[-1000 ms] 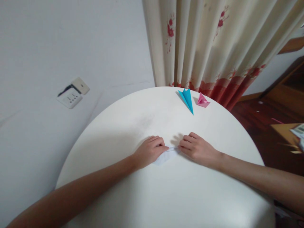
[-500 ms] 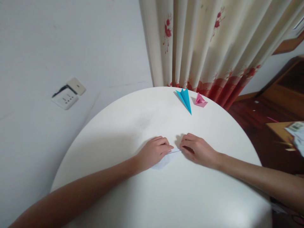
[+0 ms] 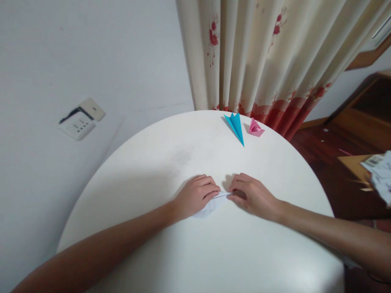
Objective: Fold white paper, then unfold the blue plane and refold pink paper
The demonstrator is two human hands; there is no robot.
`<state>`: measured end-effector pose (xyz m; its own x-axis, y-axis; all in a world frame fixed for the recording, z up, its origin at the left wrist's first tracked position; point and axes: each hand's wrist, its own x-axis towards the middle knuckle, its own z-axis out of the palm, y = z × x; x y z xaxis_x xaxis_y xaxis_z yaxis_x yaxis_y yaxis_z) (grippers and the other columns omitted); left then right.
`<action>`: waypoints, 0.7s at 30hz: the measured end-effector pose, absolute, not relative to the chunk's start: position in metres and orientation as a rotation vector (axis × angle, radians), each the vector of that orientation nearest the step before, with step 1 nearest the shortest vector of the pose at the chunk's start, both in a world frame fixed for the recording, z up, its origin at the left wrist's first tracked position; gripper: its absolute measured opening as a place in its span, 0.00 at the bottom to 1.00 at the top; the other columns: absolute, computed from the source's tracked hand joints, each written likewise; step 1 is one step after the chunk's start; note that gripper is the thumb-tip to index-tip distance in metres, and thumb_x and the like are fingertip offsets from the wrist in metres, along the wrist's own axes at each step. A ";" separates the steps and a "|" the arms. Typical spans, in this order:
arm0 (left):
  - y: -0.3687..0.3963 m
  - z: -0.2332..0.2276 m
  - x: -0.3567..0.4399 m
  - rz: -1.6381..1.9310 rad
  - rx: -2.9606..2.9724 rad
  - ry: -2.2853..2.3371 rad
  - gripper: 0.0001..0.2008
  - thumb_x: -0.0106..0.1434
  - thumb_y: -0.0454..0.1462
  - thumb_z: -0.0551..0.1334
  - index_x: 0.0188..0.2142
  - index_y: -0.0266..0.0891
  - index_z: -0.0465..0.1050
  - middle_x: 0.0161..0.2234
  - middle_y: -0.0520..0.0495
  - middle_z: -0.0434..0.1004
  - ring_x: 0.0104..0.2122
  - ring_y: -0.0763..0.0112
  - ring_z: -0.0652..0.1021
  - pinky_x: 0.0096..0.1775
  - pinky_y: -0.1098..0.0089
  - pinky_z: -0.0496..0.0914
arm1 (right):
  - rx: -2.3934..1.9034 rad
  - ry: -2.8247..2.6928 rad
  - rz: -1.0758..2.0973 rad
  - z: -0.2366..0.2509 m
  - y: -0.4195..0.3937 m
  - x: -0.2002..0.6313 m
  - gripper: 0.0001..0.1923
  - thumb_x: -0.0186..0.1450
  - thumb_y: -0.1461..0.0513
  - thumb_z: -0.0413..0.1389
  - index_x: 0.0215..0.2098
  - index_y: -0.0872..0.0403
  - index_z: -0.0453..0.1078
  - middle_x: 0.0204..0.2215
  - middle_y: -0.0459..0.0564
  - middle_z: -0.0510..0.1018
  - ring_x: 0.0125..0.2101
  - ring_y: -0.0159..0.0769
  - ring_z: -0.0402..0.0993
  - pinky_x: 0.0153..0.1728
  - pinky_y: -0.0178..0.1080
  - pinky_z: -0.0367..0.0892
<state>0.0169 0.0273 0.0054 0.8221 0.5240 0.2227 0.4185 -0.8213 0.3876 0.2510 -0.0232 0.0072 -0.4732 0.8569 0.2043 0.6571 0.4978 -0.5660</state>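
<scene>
A small piece of folded white paper [image 3: 208,209] lies on the white table, between and partly under my hands. My left hand [image 3: 195,195] is closed on its upper left edge, thumb and fingers pinching a fold. At the paper's right tip, my right hand [image 3: 253,196] pinches the end between thumb and curled fingers. A narrow folded strip shows in the gap between the two hands. My left hand covers much of the paper, so its full shape is hidden.
On the round white table [image 3: 146,150], a blue paper plane [image 3: 236,127] and a pink folded paper piece [image 3: 255,128] lie near the far edge. Behind hangs a patterned curtain [image 3: 241,53]. The wall with a socket [image 3: 77,124] stands left. Papers [image 3: 378,171] lie at right.
The view has shifted slightly. Both hands keep their pinch on the white paper, with hardly any movement relative to the table.
</scene>
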 end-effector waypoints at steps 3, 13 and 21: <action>0.020 0.017 0.017 0.371 2.663 0.772 0.10 0.70 0.38 0.56 0.42 0.42 0.76 0.39 0.49 0.77 0.41 0.67 0.73 0.46 0.65 0.65 | -1.270 -2.249 0.563 0.005 -0.024 0.249 0.02 0.65 0.63 0.57 0.35 0.53 0.72 0.33 0.49 0.75 0.37 0.37 0.69 0.38 0.39 0.64; 0.009 -0.003 0.016 0.597 2.516 0.830 0.09 0.66 0.32 0.61 0.43 0.43 0.78 0.36 0.50 0.75 0.38 0.72 0.73 0.42 0.71 0.67 | -1.245 -2.187 0.556 0.001 -0.025 0.248 0.05 0.66 0.66 0.56 0.34 0.52 0.73 0.33 0.48 0.75 0.36 0.36 0.71 0.37 0.37 0.65; 0.009 -0.006 0.016 0.663 2.627 0.787 0.08 0.67 0.32 0.59 0.38 0.41 0.78 0.32 0.49 0.71 0.35 0.72 0.70 0.38 0.71 0.65 | -1.038 -2.470 0.147 -0.003 -0.024 0.244 0.08 0.68 0.66 0.52 0.39 0.54 0.75 0.34 0.51 0.75 0.35 0.37 0.67 0.35 0.39 0.62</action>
<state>0.0155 0.0092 -0.0057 0.7409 0.5802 0.3384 0.4321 -0.7974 0.4211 0.2442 -0.0235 -0.0030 -0.6128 0.6999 0.3670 0.6513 0.7103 -0.2671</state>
